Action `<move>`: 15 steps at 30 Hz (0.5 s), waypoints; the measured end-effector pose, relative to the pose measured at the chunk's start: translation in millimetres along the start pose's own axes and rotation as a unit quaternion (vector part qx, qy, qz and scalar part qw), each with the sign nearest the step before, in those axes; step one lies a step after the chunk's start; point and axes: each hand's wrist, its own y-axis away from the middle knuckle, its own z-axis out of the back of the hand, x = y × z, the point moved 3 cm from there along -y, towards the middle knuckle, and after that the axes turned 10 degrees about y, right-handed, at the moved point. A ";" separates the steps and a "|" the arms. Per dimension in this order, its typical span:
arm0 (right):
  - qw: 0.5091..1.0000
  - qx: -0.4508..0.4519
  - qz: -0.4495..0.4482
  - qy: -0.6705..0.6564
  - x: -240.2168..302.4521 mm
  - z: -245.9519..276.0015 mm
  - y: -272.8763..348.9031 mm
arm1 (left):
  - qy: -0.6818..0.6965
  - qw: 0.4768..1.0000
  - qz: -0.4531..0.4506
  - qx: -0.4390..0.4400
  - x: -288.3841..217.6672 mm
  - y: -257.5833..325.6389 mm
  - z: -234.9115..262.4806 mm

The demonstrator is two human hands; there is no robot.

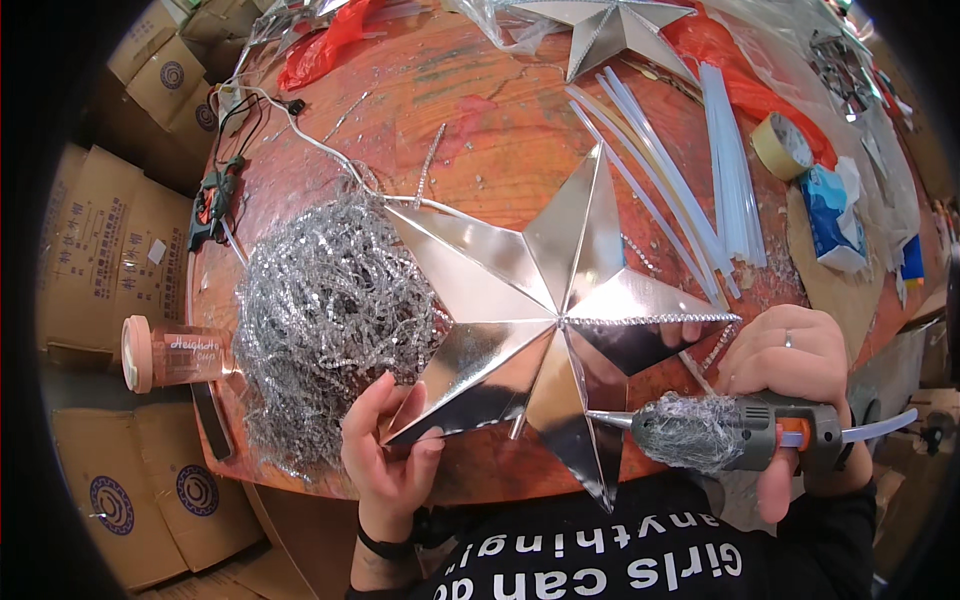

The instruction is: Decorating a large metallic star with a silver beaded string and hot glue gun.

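Note:
A shiny silver five-pointed star (pixel 480 270) with raised ridges is in front of me, above the table's near edge. My left hand (pixel 392 455) grips its lower left point between thumb and fingers. In my right hand (pixel 790 365) is a dark hot glue gun (pixel 755 430), with stringy glue or fibres around its front. Its nozzle meets the lower point's ridge in view; whether it touches I cannot tell. A clear glue stick (pixel 880 427) sticks out of its back. Sparkling beaded trim (pixel 650 320) runs along the right point's ridge.
Left of the star lies a tangled heap of silver trim (pixel 330 320), beside a pinkish plastic jar (pixel 180 355). Glue sticks (pixel 732 170), a tape roll (pixel 782 146) and a tissue pack (pixel 833 220) lie right. Another star (pixel 610 30) is at the back; cardboard boxes (pixel 120 260) stand left.

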 end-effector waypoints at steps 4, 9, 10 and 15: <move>1.000 0.016 0.009 0.010 3.8 1.5 7.9 | 0.010 1.000 0.014 -0.009 1.0 2.7 1.4; 1.000 0.004 0.015 0.001 12.3 -1.7 26.1 | -0.013 1.000 -0.009 0.000 -0.1 2.0 1.5; 1.000 0.010 0.014 0.007 14.2 -2.2 29.8 | -0.027 0.999 -0.019 0.001 -0.4 1.3 1.6; 0.999 0.039 0.014 0.012 24.4 -4.8 42.3 | -0.030 0.999 -0.013 -0.010 1.1 3.4 2.5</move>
